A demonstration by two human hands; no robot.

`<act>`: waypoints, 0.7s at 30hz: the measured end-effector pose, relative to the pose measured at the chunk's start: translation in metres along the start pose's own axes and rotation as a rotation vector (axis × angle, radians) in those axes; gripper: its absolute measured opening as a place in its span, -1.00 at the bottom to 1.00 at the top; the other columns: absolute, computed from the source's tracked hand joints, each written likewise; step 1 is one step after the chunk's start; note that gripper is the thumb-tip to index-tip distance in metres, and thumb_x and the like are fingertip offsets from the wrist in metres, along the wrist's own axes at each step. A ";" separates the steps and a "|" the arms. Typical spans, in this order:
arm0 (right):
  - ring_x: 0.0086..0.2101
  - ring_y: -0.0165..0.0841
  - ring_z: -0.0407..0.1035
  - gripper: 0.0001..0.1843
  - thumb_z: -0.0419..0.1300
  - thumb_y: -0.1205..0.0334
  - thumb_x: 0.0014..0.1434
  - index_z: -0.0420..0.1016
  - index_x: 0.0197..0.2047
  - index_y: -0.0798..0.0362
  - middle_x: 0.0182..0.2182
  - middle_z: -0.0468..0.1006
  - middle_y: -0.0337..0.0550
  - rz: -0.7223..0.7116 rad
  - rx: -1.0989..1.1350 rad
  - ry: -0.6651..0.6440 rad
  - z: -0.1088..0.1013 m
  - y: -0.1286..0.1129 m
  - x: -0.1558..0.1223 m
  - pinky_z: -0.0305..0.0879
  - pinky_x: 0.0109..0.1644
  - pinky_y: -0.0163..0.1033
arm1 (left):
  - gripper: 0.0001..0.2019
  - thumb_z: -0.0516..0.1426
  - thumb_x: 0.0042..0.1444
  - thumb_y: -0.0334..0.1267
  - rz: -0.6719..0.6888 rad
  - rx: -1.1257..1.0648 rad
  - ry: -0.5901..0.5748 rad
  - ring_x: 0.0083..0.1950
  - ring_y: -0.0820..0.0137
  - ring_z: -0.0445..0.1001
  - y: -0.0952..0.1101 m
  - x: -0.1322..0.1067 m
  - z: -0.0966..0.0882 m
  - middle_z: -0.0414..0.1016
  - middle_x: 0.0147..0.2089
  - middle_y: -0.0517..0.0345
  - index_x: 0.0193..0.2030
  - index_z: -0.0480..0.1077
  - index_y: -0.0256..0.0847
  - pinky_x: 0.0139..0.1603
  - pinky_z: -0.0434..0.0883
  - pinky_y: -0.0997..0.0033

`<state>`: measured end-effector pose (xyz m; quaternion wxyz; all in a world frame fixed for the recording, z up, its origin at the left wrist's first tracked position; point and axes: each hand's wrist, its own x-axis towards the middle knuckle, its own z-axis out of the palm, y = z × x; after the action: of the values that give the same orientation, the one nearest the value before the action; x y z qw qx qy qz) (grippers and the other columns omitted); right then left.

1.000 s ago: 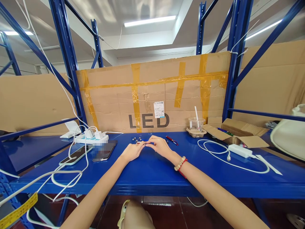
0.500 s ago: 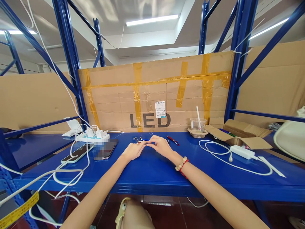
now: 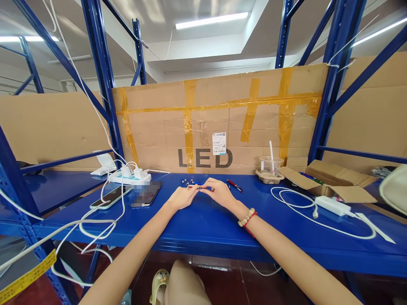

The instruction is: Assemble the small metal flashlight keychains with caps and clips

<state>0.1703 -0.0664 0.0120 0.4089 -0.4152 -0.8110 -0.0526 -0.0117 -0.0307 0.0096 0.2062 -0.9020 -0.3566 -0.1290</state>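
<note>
Over the middle of the blue shelf, my left hand [image 3: 183, 197] and my right hand [image 3: 219, 192] meet at the fingertips. Both are closed in a pinch on a small shiny metal piece [image 3: 199, 189] between them, too tiny to identify. Just behind the fingers lie several small silvery parts [image 3: 184, 181] and a slim blue stick-like item [image 3: 197, 183], partly hidden by my right hand. A slim red pen-like item [image 3: 235, 186] with a dark end rests to the right of my right hand.
Left are two phones [image 3: 110, 198] [image 3: 155, 192], a white power strip [image 3: 127, 178] and loose white cables. Right stand a plastic cup [image 3: 271, 163] in a carton holder, an open cardboard box [image 3: 330, 180] and a white power adapter [image 3: 332, 205]. Cardboard [image 3: 152, 140] backs the shelf.
The view has shifted slightly, so the scene sits a little further right. My hands keep the same pinch on the small piece, with only slight finger movement.
</note>
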 end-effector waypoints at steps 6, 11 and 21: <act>-0.55 -0.51 0.21 -0.82 0.13 0.13 0.12 0.52 -0.32 0.01 -0.37 0.46 -0.22 0.012 0.011 0.004 0.000 -0.001 0.000 0.13 -0.46 -0.37 | -0.64 -0.30 0.27 -0.21 0.008 0.011 -0.001 -0.33 0.27 0.52 0.000 0.000 -0.001 0.52 -0.33 -0.01 0.01 0.19 -0.25 -0.44 0.32 0.46; -0.54 -0.51 0.21 -0.83 0.14 0.15 0.12 0.52 -0.32 0.02 -0.37 0.46 -0.23 0.013 0.020 0.004 -0.002 -0.003 0.000 0.14 -0.45 -0.38 | -0.65 -0.29 0.27 -0.21 0.012 0.012 0.007 -0.34 0.30 0.52 0.000 0.000 -0.001 0.52 -0.33 0.02 0.01 0.18 -0.24 -0.44 0.32 0.48; -0.56 -0.52 0.19 -0.82 0.14 0.14 0.11 0.52 -0.32 0.02 -0.37 0.47 -0.22 0.012 0.015 0.007 -0.001 -0.001 0.000 0.13 -0.47 -0.38 | -0.64 -0.31 0.27 -0.20 0.029 -0.006 0.029 -0.35 0.32 0.51 -0.001 0.000 0.001 0.51 -0.36 0.02 -0.01 0.19 -0.26 -0.45 0.31 0.50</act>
<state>0.1696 -0.0675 0.0131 0.4151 -0.4170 -0.8073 -0.0456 -0.0126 -0.0299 0.0092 0.2105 -0.9057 -0.3401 -0.1403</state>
